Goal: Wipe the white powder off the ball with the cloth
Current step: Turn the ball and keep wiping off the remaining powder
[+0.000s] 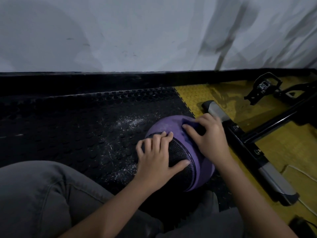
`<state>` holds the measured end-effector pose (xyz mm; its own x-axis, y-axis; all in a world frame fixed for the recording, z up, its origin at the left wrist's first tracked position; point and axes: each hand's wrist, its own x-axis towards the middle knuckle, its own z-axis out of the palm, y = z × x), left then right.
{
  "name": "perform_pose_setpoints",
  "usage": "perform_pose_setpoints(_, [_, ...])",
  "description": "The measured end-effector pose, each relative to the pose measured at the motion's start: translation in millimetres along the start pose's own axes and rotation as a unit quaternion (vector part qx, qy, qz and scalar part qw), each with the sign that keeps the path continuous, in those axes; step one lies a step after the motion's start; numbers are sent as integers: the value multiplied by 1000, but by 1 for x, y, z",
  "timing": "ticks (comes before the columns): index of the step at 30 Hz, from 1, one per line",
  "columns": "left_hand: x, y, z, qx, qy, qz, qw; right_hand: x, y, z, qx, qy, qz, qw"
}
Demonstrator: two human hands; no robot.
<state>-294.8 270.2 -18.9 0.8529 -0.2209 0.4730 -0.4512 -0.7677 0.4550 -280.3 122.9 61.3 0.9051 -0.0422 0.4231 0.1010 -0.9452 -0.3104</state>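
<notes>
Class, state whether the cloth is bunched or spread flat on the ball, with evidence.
Bunched: the cloth sits crumpled in folds under the right hand, pressed on top of the ball.

ball (173, 126): we see it purple and black on the black studded mat (68, 126) | left hand (156, 157): our fingers spread over its black panel | right hand (207, 136): we hold a purple cloth (188, 123) bunched against its top | powder (127, 121): white specks on the mat beside the ball | right side: yellow mat (283, 148), metal frame (248, 150)

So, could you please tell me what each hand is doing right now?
Left hand: open, steadying the ball.
Right hand: holding the cloth on the ball.
</notes>
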Motion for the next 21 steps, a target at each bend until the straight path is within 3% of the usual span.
perform_pose_setpoints(3, [-2,0,-1,1,3,-8,1000,-7,-7,-3,1,-36,-67,997])
perform_pose_setpoints(10, [4,-1,0,-7,0,14,1000,26,26,1,36,-27,98,994])
perform_pose_setpoints(16, [-10,6,1,36,5,13,999,-22,-6,6,9,39,5,999])
perform_pose_setpoints(21, [-13,19,-3,-2,-36,15,999,-19,16,4,56,71,20,996])
